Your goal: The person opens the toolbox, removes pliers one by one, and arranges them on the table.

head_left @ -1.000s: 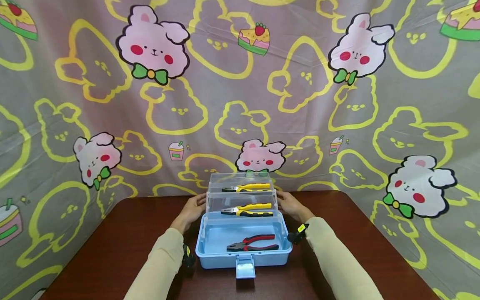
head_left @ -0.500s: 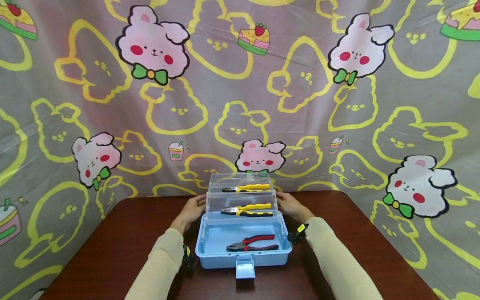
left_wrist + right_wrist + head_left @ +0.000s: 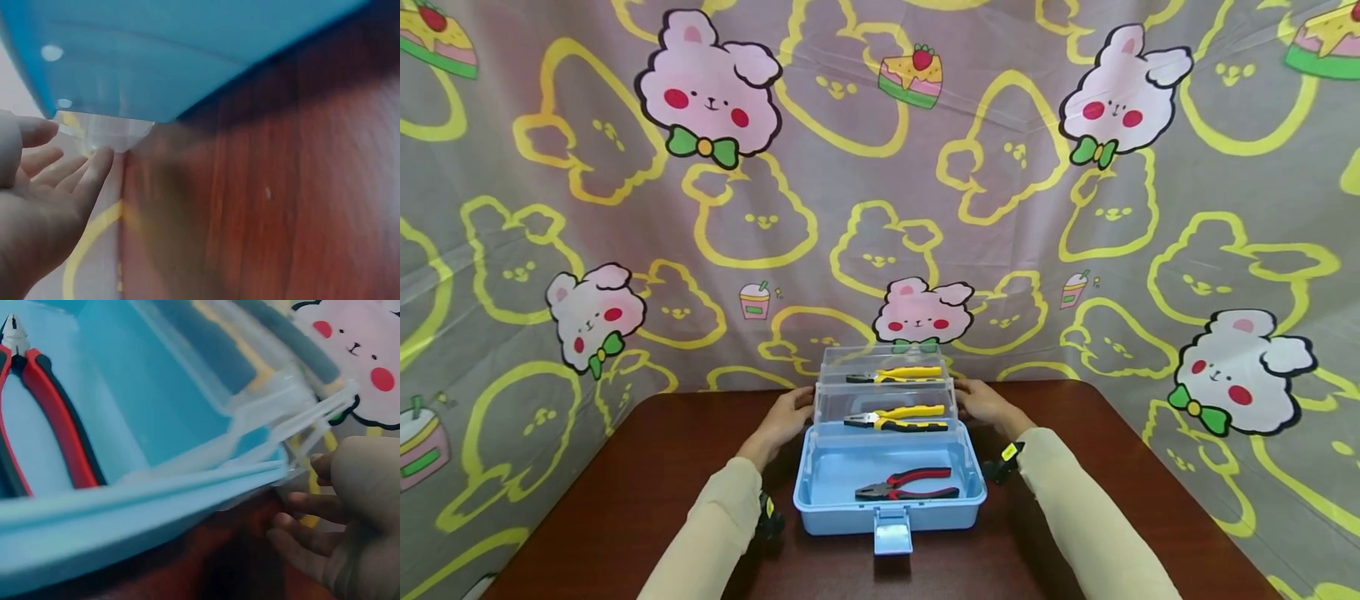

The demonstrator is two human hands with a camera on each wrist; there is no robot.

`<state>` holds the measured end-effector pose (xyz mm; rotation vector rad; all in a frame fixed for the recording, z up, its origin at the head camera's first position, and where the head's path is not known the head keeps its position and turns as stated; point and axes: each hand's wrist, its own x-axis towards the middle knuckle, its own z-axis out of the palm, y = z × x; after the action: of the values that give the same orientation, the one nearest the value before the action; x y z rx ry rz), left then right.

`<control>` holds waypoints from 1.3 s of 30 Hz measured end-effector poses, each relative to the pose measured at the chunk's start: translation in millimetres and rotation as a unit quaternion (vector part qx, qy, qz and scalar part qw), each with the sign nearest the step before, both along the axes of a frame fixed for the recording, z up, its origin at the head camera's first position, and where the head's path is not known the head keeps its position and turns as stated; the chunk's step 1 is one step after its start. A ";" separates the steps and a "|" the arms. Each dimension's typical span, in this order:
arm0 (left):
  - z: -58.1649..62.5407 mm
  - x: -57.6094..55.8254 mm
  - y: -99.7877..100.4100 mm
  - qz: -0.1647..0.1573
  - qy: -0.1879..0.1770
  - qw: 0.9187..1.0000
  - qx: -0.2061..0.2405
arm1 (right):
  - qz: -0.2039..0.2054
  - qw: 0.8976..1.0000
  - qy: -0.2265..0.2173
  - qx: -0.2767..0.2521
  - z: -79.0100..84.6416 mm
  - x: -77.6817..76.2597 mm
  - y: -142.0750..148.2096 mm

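Note:
A light blue toolbox (image 3: 891, 520) stands unfolded on the table, its front latch (image 3: 892, 533) hanging down. Red-and-black pliers (image 3: 908, 485) lie in its base. Yellow-and-black pliers (image 3: 897, 418) lie in the lower clear tray, and a second yellow-handled pair (image 3: 895, 375) in the upper one. My left hand (image 3: 786, 421) is at the box's back left; in the left wrist view its fingers (image 3: 97, 172) are extended beside the clear plastic part (image 3: 119, 130). At the back right, my right hand (image 3: 988, 407) has loosely bent fingers (image 3: 306, 540) near the tray hinge arms (image 3: 312, 415).
The dark red-brown wooden table (image 3: 647, 492) extends on both sides of the box. Close behind it hangs a grey cloth (image 3: 820, 192) with cartoon prints. Black wrist cameras (image 3: 1003, 462) sit near the box's sides.
Both wrists have shifted slightly outward from the toolbox over the last half second. The toolbox and the pliers keep their places.

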<state>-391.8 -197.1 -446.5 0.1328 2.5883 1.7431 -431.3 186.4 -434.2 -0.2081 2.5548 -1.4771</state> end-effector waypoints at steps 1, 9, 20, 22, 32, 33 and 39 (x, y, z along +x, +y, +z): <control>1.8 2.7 -0.9 0.003 0.008 1.000 -0.008 | -0.007 1.000 0.013 0.008 2.3 -0.2 2.0; 12.8 32.1 -13.2 0.030 0.072 0.994 -0.081 | -0.044 0.986 0.134 0.088 24.2 -0.8 12.8; 28.7 86.3 -11.5 0.026 0.110 0.984 -0.139 | -0.014 0.959 0.266 0.095 56.1 8.7 -11.7; 29.5 96.2 -9.2 0.019 0.118 0.982 -0.149 | 0.002 0.952 0.288 0.104 59.9 10.5 -18.3; 18.9 135.4 -0.2 0.013 0.113 0.978 -0.177 | 0.081 0.939 0.305 0.135 69.8 16.4 -46.4; 17.6 138.5 1.2 0.015 0.109 0.978 -0.179 | 0.087 0.940 0.301 0.139 69.8 16.8 -47.6; 6.2 145.8 15.8 0.007 0.077 0.985 -0.151 | 0.118 0.929 0.289 0.198 62.7 17.7 -53.3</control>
<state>-246.0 -181.4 -440.3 0.2526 2.9320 1.3695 -413.6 133.1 -371.5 -0.9755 3.0566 -0.8700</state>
